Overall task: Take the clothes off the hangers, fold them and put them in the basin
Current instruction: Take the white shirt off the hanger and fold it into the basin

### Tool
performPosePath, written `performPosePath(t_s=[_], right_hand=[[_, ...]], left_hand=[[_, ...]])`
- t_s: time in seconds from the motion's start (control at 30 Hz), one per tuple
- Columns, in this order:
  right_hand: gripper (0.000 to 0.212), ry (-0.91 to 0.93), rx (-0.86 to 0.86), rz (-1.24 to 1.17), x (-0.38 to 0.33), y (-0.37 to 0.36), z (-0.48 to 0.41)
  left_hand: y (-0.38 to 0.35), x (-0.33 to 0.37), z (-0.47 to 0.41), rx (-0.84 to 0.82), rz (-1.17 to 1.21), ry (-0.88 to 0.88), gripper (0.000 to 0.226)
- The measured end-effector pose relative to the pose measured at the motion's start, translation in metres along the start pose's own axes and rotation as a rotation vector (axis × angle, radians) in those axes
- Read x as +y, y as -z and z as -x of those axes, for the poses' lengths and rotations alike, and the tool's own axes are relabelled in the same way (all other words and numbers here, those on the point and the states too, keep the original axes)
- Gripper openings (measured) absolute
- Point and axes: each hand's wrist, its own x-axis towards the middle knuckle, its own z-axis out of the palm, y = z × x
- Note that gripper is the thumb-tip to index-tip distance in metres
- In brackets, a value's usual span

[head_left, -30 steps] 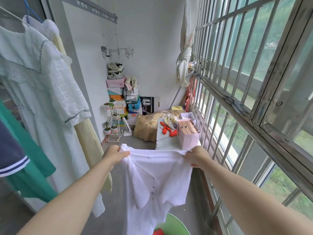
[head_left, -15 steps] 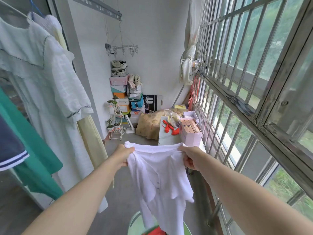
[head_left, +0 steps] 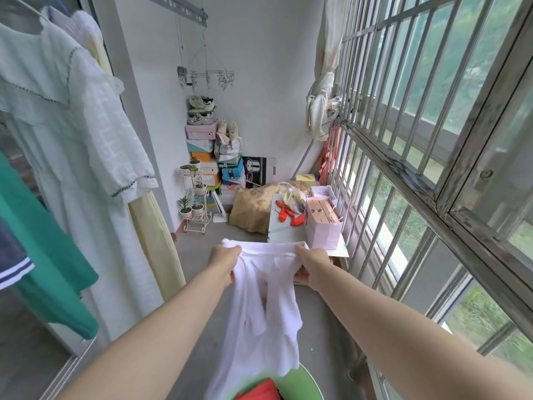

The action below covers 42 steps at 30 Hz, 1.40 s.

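I hold a white shirt out in front of me by its top edge. My left hand grips its left corner and my right hand grips its right corner, the two hands close together. The shirt hangs down, bunched in the middle, over a green basin at the bottom edge, where a red garment lies. On the left, a white dress, a pale yellow garment, a green garment and a navy one hang on hangers.
A barred window runs along the right. A small table ahead holds a pink box and red items. Stacked shoe boxes, a plant stand and a tan bundle fill the far end.
My hands have come closer together, narrowing and bunching the shirt's top edge. The view has shifted slightly, and more of the green basin shows below.
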Motion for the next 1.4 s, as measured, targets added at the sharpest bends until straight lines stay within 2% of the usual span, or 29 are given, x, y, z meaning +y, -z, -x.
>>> performPosePath(t_s=[0.17, 0.27, 0.4, 0.57, 0.73, 0.87, 0.97, 1.03, 1.07, 1.13, 1.17, 1.2, 1.27, 1.33, 1.4], right_hand=[[0.022, 0.125, -0.119, 0.030, -0.008, -0.019, 0.020], [0.021, 0.201, -0.142, 0.058, -0.013, -0.027, 0.026], [0.015, 0.211, -0.195, 0.086, -0.021, -0.036, 0.029], [0.010, 0.188, -0.233, 0.072, -0.031, -0.040, 0.035], [0.011, 0.177, -0.236, 0.026, -0.039, -0.039, 0.039], [0.020, 0.319, -0.258, 0.229, -0.044, -0.037, 0.046], [0.021, 0.452, -0.304, 0.273, -0.046, -0.028, 0.050], [0.019, 0.440, -0.321, 0.178, -0.045, -0.019, 0.048], [0.025, 0.421, -0.329, 0.144, -0.044, -0.013, 0.047], [0.052, 0.395, -0.390, 0.143, -0.037, -0.002, 0.041], [0.062, 0.374, -0.454, 0.190, -0.033, 0.004, 0.037], [0.063, 0.351, -0.516, 0.238, -0.029, 0.009, 0.037], [0.040, 0.314, -0.568, 0.280, -0.024, 0.014, 0.041], [0.014, 0.297, -0.512, 0.225, -0.023, 0.016, 0.040], [0.015, 0.257, -0.510, 0.135, -0.024, 0.016, 0.039]], left_hand=[[-0.011, 0.005, 0.005, 0.048, 0.001, -0.059, 0.013], [-0.018, 0.007, 0.008, 0.035, -0.051, -0.100, 0.014], [-0.025, 0.011, 0.015, -0.029, -0.128, -0.151, 0.004], [-0.025, 0.012, 0.019, -0.136, -0.225, -0.236, 0.011], [-0.015, 0.017, 0.028, -0.329, -0.308, -0.288, 0.036], [-0.014, 0.019, 0.023, -0.205, -0.503, -0.458, 0.023], [-0.008, 0.022, 0.019, -0.300, -0.342, -0.423, 0.019], [-0.001, 0.027, 0.021, -0.390, -0.247, -0.392, 0.032], [0.001, 0.030, 0.023, -0.425, -0.213, -0.383, 0.038], [0.006, 0.037, 0.024, -0.487, -0.136, -0.359, 0.045], [0.008, 0.040, 0.023, -0.516, -0.083, -0.342, 0.044], [0.010, 0.044, 0.026, -0.535, -0.038, -0.328, 0.038], [0.014, 0.050, 0.026, -0.563, -0.007, -0.307, 0.039], [0.018, 0.053, 0.029, -0.609, -0.053, -0.301, 0.049], [0.021, 0.053, 0.033, -0.657, -0.101, -0.306, 0.045]])
